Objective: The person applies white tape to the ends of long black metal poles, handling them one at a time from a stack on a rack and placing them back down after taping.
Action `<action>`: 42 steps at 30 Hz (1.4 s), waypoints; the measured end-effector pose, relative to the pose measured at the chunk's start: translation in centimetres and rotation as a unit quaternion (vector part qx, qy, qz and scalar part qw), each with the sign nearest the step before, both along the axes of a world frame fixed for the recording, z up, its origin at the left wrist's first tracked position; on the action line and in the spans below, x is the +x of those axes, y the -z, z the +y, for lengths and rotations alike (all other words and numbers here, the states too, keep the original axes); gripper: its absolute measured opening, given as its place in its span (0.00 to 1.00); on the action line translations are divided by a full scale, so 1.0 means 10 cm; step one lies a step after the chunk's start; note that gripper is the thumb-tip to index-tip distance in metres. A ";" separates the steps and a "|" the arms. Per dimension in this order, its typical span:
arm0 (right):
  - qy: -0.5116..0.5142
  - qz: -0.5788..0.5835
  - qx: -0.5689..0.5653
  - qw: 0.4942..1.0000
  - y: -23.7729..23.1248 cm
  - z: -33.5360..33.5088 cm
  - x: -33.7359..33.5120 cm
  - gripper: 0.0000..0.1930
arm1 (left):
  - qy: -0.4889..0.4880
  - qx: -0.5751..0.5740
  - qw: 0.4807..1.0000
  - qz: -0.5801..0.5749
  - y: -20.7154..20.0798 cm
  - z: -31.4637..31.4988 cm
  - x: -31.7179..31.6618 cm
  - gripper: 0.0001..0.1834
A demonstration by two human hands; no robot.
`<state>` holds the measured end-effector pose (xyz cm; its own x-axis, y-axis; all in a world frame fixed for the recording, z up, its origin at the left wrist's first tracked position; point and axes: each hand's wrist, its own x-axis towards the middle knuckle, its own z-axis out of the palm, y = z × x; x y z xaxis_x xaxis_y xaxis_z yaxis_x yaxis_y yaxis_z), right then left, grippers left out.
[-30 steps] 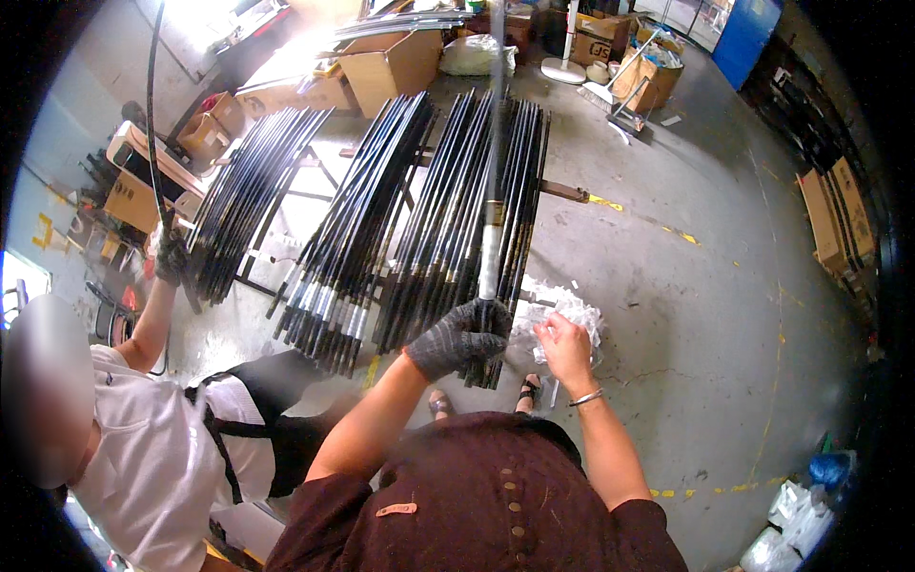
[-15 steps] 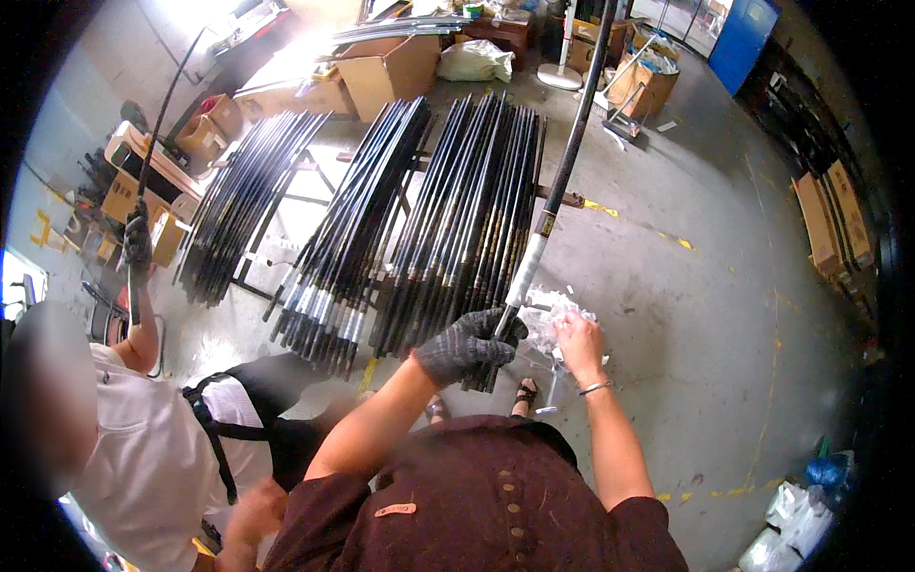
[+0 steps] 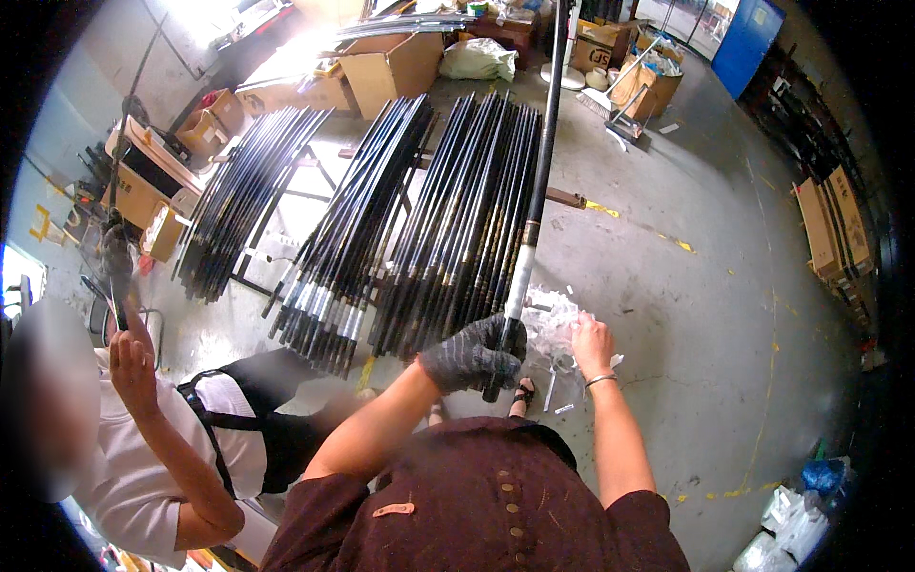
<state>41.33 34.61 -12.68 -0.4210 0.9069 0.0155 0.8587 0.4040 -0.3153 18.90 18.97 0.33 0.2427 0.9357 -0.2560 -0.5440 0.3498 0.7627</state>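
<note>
Above the grey concrete floor (image 3: 686, 315), the gloved left hand (image 3: 469, 357) had its fingers pressed together around the lower end of a long black rod with a silver-grey lower section (image 3: 534, 200), which stood nearly upright, its top running out of view at the upper edge. Half a second earlier the rod had leaned to the right; a second earlier it stood about upright, so it was being swung back in the grip. The bare right hand (image 3: 591, 345) pinched a crumpled clear plastic wrapping (image 3: 555, 319) just beside the rod's lower end, touching it throughout. Judged from this, the wrapping was being worked at the rod's base. Beyond lay three bundles of similar black rods on low racks (image 3: 457, 219). At left, a co-worker's raised hand (image 3: 129, 357) held a thin dark rod.
</note>
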 end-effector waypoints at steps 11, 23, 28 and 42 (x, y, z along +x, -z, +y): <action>0.045 -0.025 0.005 0.999 0.20 0.15 0.39 0.09 | -0.033 0.046 0.991 -0.124 0.07 -0.06 0.06 0.33; 0.133 0.050 -0.184 0.973 0.71 0.31 2.05 0.08 | -0.109 0.030 0.994 0.007 -0.32 -0.01 -0.27 0.43; 0.118 0.448 -0.269 0.845 0.03 0.23 0.89 0.04 | -0.112 0.063 0.986 -0.110 -0.08 0.02 -0.13 0.36; -0.223 0.368 -0.221 0.875 -1.83 -0.50 -0.96 0.12 | -0.174 0.019 0.978 -0.116 0.05 0.00 -0.07 0.17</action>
<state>31.70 29.58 5.61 -0.7586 0.6403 0.1204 0.1454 0.3465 -0.9267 18.21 18.97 -0.18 -0.0449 0.9798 -0.1948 -0.7847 0.0861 0.6138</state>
